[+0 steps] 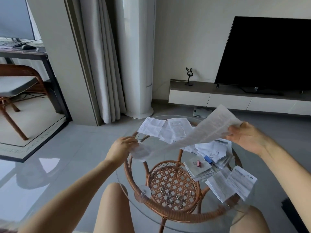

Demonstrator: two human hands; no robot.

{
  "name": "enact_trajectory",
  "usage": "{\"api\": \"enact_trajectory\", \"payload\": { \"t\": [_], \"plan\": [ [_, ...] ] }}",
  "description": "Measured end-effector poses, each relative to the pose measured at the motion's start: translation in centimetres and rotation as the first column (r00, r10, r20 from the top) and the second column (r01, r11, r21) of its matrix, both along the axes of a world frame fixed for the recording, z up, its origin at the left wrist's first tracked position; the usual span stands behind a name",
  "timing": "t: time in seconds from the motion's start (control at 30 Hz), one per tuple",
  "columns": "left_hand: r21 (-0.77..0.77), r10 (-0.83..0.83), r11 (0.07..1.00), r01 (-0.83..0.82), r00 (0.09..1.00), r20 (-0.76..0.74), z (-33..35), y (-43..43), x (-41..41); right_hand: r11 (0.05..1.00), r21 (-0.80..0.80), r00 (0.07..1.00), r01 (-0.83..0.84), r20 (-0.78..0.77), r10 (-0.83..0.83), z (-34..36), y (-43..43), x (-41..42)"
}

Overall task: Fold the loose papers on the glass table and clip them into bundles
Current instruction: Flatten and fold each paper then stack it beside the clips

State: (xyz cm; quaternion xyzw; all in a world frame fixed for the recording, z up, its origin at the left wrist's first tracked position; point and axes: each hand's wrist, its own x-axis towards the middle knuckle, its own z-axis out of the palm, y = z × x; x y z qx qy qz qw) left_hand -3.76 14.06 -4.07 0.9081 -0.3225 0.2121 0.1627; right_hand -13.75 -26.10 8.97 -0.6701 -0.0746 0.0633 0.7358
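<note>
The held sheet [198,133] is smeared by motion, its print unreadable, and it covers part of the loose papers [170,130] behind. At its blurred end the fingers of the left hand [122,147] cannot be told apart. Whether the metal clips [174,197] lie on the glass tabletop [161,157] or the wicker shelf [171,179] beneath is unclear. The television [265,52] runs off the right edge.

Nothing legible. The lifted sheet [207,132] carries dense printed lines, too blurred to read. Same for the far papers [151,126] on the glass table [127,180]: blocks of print, no words resolvable. The right-hand pile [213,150] shows only faint marks. The near papers [218,185] have print and a small dark oval mark at one corner, possibly a logo, unreadable.
</note>
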Motion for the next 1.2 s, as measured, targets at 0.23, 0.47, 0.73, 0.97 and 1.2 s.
{"api": "enact_trajectory", "payload": {
  "t": [0.23, 0.47, 0.73, 0.97, 1.2],
  "plan": [
    [0.143, -0.006, 0.983, 0.115, 0.799, -0.602, -2.3, -0.1, -3.9, 0.951, -0.203, 0.972, -0.233, -0.082, 0.220, -2.6, 0.4, -3.5],
    [0.166, -0.009, 0.973, 0.160, 0.746, -0.666, -2.2, -0.4, -3.9, 0.836, -0.459, 0.948, -0.301, -0.242, 0.208, -4.0, 4.6, -2.3],
    [0.162, -0.008, 0.977, 0.141, 0.780, -0.626, -2.3, -0.4, -4.5, 0.675, -0.688, 0.962, -0.266, -0.234, 0.141, -7.6, 13.6, 3.8],
    [-0.174, -0.029, 0.962, -0.210, 0.556, -0.831, -1.5, 0.3, -3.9, 0.722, -0.672, 0.982, -0.166, -0.178, 0.060, -9.7, 16.4, 8.3],
    [-0.546, -0.409, 0.715, -0.437, 0.371, -0.833, -0.1, 0.6, -2.0, 0.670, -0.700, 0.968, -0.245, -0.215, 0.129, -10.5, 17.7, 10.2]
  ]
}}
